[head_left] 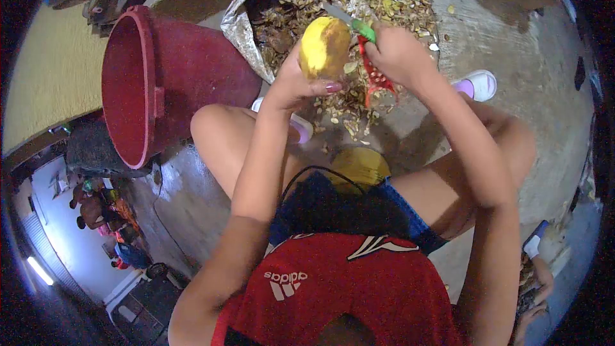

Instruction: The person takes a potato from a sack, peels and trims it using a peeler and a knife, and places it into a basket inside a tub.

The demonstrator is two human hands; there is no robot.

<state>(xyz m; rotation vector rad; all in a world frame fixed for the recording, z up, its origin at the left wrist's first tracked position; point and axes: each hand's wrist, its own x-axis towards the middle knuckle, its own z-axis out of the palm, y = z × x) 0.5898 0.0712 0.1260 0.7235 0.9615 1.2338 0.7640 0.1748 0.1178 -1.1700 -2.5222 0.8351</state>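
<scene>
Head view shows the yellow fruit (325, 46) clasped in the left hand (296, 83), thumb across its base, other fingers mostly hidden; the right hand's (398, 55) fingers grip the green-handled knife (363, 29) beside it.

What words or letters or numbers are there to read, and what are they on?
"adidas": on the red shirt, upside down in this picture, next to a white striped mark.
I can't make out any other words or numbers. The big red tub and the dirty sack show none I can read, and the things far away are too small and blurry.
</scene>
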